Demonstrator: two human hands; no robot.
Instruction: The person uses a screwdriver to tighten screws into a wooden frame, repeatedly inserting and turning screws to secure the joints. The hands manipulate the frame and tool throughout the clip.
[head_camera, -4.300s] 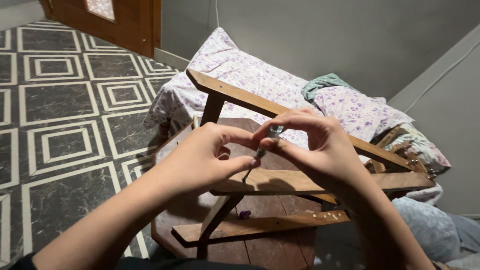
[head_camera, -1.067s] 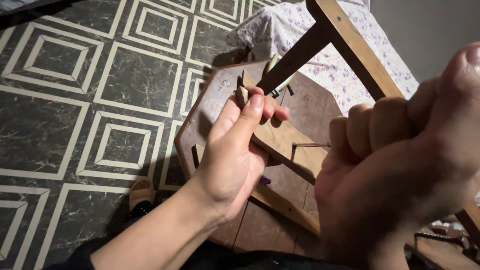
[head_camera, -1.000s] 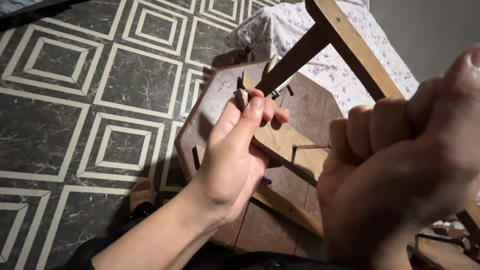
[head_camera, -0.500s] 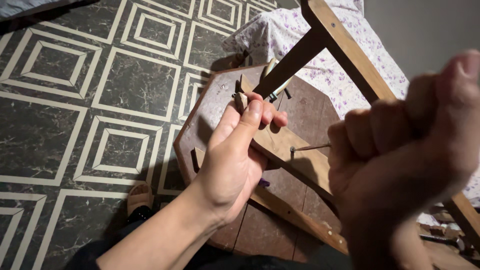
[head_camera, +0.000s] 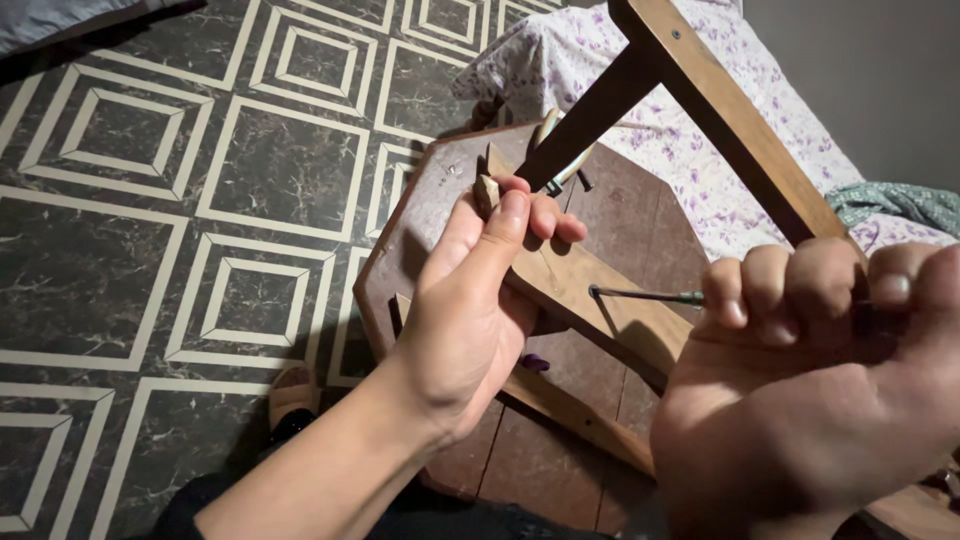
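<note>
Gripped tight in the right hand (head_camera: 810, 390), close under the camera, is a slim screwdriver (head_camera: 645, 295) — all four fingers curl over the handle, the thumb rides on top, and only the thin metal shaft shows past the knuckles. That shaft runs out to the left, and its tip sits against the top face of a flat wooden bar (head_camera: 590, 300), roughly at the bar's middle.

Further along, the left hand (head_camera: 470, 310) clamps the upper end of the same bar: the thumb lies along its near edge, the fingertips (head_camera: 545, 215) fold over the far side, and the bar's cut end pokes out just above the thumb. The forearm comes up from the lower left.

Bar and hands hang over a small dark-brown table (head_camera: 420, 210) with angled corners. From the bar a darker strut climbs to a long pale wooden rail (head_camera: 740, 120) that slants across the upper right, and a second slat (head_camera: 570, 410) runs low across the table, below the gripped bar. A small tool with a greenish handle (head_camera: 555, 165) lies on the table just beyond the left fingertips, partly hidden by the strut.

Behind the table is bedding in white with purple flowers (head_camera: 690, 150), a green patterned cloth (head_camera: 895, 205) beside it. The floor (head_camera: 180, 200) is dark stone-look tile with pale nested squares — a foot (head_camera: 292, 400) shows near the left forearm.
</note>
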